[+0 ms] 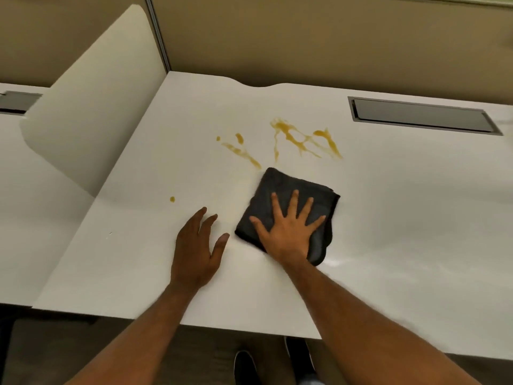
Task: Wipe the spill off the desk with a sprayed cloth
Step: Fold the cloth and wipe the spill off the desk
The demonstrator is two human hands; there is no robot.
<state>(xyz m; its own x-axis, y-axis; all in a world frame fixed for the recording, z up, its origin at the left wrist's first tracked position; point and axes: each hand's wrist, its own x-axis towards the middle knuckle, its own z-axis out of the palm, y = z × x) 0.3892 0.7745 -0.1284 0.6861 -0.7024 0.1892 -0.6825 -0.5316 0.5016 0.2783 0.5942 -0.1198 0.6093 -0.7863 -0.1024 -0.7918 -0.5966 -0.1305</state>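
Observation:
A folded dark grey cloth (283, 187) lies flat on the white desk (402, 218). My right hand (288, 232) presses down on it with the fingers spread. Just beyond the cloth, yellow-orange spill streaks (294, 137) spread across the desk, with a smaller smear (241, 151) to their left and a single drop (172, 199) further left. My left hand (198, 251) rests on the desk to the left of the cloth, fingers apart, holding nothing.
A white divider panel (91, 112) stands along the desk's left side. A grey cable hatch (422, 116) is set into the desk at the back right. Beige partition walls close the back. The desk's front edge (222, 327) is near my body, shoes below.

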